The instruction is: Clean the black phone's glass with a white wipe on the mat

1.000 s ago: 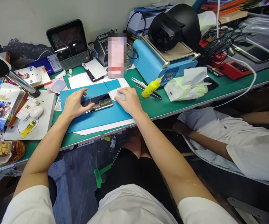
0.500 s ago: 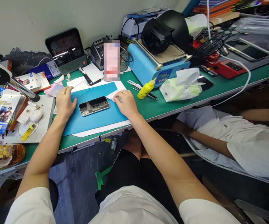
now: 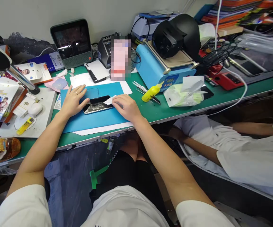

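Right grip [image 3: 127, 107] closed, we pinch a white tissue [image 3: 109, 101] over the phone [image 3: 96, 109]; our left grip [image 3: 73, 101], half-spread, holds a clear sheet [image 3: 94, 92] beside it.

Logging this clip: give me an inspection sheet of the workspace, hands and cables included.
Surface: green bench, blue mat on it.
Job's things: phone on the mat; white tissue over its right end; thin clear sheet near the left hand.
Clutter: yellow bottle and tissue pack at right; small white box at left.
Hands: right hand pinches the tissue; left at the phone's left end, grip unclear.
Cables: white cable curving across bench, right.
Surroundings: another person at right.
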`<state>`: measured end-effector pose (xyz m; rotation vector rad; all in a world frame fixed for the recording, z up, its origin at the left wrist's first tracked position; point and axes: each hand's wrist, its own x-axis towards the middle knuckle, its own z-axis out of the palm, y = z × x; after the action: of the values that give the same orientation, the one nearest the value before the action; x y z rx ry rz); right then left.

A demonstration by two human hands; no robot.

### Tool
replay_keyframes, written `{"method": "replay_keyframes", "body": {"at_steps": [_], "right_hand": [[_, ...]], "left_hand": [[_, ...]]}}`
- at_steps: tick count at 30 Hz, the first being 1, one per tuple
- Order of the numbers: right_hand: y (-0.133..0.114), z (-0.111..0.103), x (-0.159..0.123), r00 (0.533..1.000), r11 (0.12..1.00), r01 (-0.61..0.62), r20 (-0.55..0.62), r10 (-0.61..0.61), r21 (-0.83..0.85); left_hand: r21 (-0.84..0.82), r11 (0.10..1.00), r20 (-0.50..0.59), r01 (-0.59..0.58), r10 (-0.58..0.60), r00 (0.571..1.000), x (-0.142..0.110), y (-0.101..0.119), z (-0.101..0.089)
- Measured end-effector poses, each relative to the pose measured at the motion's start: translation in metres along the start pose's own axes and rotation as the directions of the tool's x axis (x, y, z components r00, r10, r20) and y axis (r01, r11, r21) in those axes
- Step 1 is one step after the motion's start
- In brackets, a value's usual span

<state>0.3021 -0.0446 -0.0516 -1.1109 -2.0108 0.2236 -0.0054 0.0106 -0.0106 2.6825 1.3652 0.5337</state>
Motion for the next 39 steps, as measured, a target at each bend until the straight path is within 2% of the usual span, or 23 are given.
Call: {"method": "replay_keyframes", "body": {"at_steps": [2, 4, 7, 11, 14, 18, 20, 22, 25, 29, 31, 34, 39], "right_hand": [[0.0, 0.0, -0.001, 0.997, 0.997, 0.076, 0.008, -0.076, 0.004], [0.0, 0.0, -0.002, 0.995, 0.995, 0.1, 0.027, -0.1, -0.017], [-0.002, -0.001, -0.005, 0.994, 0.995, 0.093, 0.062, -0.09, -0.046], [-0.003, -0.003, -0.007, 0.986, 0.997, 0.054, 0.161, -0.043, -0.062], [-0.004, -0.004, -0.005, 0.965, 0.997, 0.05, 0.262, -0.031, -0.066], [-0.006, -0.008, 0.0, 0.911, 0.994, 0.042, 0.412, 0.001, -0.097], [-0.005, -0.01, 0.002, 0.892, 0.993, 0.045, 0.452, 0.009, -0.107], [-0.004, -0.009, 0.001, 0.894, 0.993, 0.053, 0.448, 0.002, -0.109], [-0.005, -0.009, -0.003, 0.923, 0.993, 0.06, 0.385, -0.019, -0.097], [-0.01, -0.009, -0.007, 0.965, 0.993, 0.036, 0.262, -0.004, -0.114], [-0.012, -0.01, -0.007, 0.966, 0.992, 0.029, 0.258, 0.002, -0.119], [-0.015, -0.011, -0.007, 0.926, 0.996, 0.034, 0.377, 0.001, -0.087], [-0.029, -0.008, -0.001, 0.784, 0.99, -0.026, 0.612, 0.106, -0.138]], "left_hand": [[-0.059, 0.997, 0.009, -0.055, 0.056, 0.998, 0.0, 0.0, 0.001], [-0.108, 0.989, -0.01, -0.102, 0.101, 0.995, 0.0, 0.001, 0.001], [-0.122, 0.985, -0.014, -0.123, 0.122, 0.992, -0.002, 0.004, -0.002], [-0.107, 0.983, 0.067, -0.148, 0.156, 0.985, -0.006, 0.008, -0.005], [-0.103, 0.986, 0.101, -0.131, 0.142, 0.985, -0.008, 0.009, -0.008], [-0.113, 0.987, 0.163, -0.117, 0.134, 0.977, -0.007, 0.011, -0.009], [-0.141, 0.982, 0.176, -0.128, 0.152, 0.973, -0.007, 0.011, -0.007], [-0.177, 0.974, 0.175, -0.139, 0.17, 0.97, -0.006, 0.011, -0.004], [-0.209, 0.966, 0.185, -0.153, 0.193, 0.964, -0.005, 0.013, 0.001], [-0.187, 0.966, 0.188, -0.179, 0.214, 0.959, -0.004, 0.017, 0.003], [-0.172, 0.969, 0.179, -0.18, 0.21, 0.961, -0.005, 0.019, 0.003], [-0.173, 0.97, 0.178, -0.169, 0.2, 0.964, -0.006, 0.021, 0.004], [-0.2, 0.964, 0.16, -0.176, 0.209, 0.965, -0.008, 0.022, 0.006]]}}
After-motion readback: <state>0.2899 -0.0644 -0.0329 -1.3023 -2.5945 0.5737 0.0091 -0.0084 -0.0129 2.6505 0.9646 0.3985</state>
